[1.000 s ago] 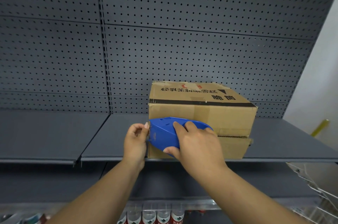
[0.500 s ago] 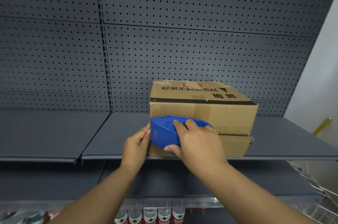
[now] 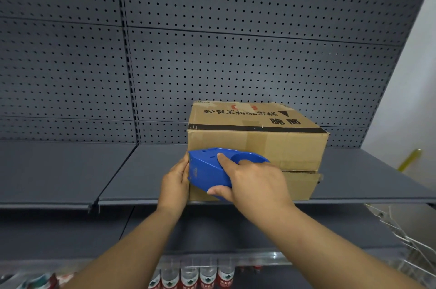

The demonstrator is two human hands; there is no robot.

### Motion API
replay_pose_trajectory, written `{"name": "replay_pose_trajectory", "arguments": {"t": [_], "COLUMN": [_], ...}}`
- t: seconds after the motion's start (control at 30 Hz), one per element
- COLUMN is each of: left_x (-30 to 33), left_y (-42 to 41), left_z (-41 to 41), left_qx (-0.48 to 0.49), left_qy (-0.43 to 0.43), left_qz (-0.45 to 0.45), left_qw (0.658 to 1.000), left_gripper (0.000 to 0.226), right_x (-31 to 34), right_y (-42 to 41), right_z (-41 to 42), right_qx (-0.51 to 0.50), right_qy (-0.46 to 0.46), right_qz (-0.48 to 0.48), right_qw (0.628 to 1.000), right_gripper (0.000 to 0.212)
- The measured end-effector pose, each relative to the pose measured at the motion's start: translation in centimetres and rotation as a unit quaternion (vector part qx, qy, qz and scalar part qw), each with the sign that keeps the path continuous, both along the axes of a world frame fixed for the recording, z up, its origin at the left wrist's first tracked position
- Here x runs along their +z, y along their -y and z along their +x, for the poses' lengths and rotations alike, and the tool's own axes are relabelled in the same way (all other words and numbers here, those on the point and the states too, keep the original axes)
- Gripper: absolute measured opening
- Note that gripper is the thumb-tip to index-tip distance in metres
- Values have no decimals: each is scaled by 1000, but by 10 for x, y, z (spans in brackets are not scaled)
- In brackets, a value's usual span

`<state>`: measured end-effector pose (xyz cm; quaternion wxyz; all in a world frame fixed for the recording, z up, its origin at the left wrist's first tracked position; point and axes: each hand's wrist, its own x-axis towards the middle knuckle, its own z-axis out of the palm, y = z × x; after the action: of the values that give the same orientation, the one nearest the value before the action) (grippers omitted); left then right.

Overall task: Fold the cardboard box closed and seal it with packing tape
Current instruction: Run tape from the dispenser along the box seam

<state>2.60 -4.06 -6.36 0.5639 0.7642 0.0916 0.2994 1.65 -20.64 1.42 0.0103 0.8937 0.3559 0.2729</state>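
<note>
Box [image 3: 257, 145] sits on the shelf [image 3: 70, 171], at about 3 o'clock from frame centre and close to the front lip. We have the flaps folded shut. A clear-looking strip of tape shows over the top and down the near face, so one seam looks sealed already; we can't tell how well it has stuck.

Right hand [image 3: 250, 185] grips the blue dispenser [image 3: 207, 171], fingers curled over its top and thumb under its lower edge. The dispenser nose is against the box's near-left vertical edge, at 9 o'clock on the near face. The tape itself is hidden by the body of the tool.

Left hand [image 3: 174, 182] is at the left side of that corner, fingers fairly straight and laid against the box, apparently pressing down a tape end or bracing. It holds nothing that we can see.

A horizontal gap runs across the near face, low down, toward 4 o'clock; the lower part looks like a separate panel or a second box, unclear which.

Our read: folding done, top seam taped, now starting a run across the near face from the left corner. Left to do: pull across, cut, rub down.
</note>
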Motion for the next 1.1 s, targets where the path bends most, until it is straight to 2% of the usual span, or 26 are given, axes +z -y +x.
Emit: {"name": "replay_pose_trajectory", "arguments": {"t": [0.3,0.4,0.6,0.7,0.77,0.9,0.97,1.03,1.1], "left_x": [-9,-8,-14,-14,-15,-17,-17,-17,-17], "left_y": [4,9,12,13,12,12,11,12,12], "left_z": [7,8,12,13,14,13,13,13,13], "left_qx": [66,79,95,96,98,96,91,93,94], "left_qy": [7,16,19,16,11,12,10,6,7], "left_qz": [41,68,64,71,71,82,81,76,69], "left_qw": [997,994,993,993,993,992,992,993,993], "left_gripper": [31,34,36,37,38,41,41,39,40], "right_x": [11,8,14,11,3,1,1,8,12], "right_y": [7,13,23,31,31,30,35,39,45], "right_z": [5,10,10,14,17,10,12,14,18], "right_qx": [25,19,33,7,30,30,58,57,69], "right_qy": [-25,-9,-16,27,45,29,-24,-78,-99], "right_qz": [-56,-48,-52,-74,-55,-51,-15,-21,-7], "right_qw": [998,999,998,997,997,998,998,995,993], "right_gripper": [78,79,79,75,73,66,65,62,56]}}
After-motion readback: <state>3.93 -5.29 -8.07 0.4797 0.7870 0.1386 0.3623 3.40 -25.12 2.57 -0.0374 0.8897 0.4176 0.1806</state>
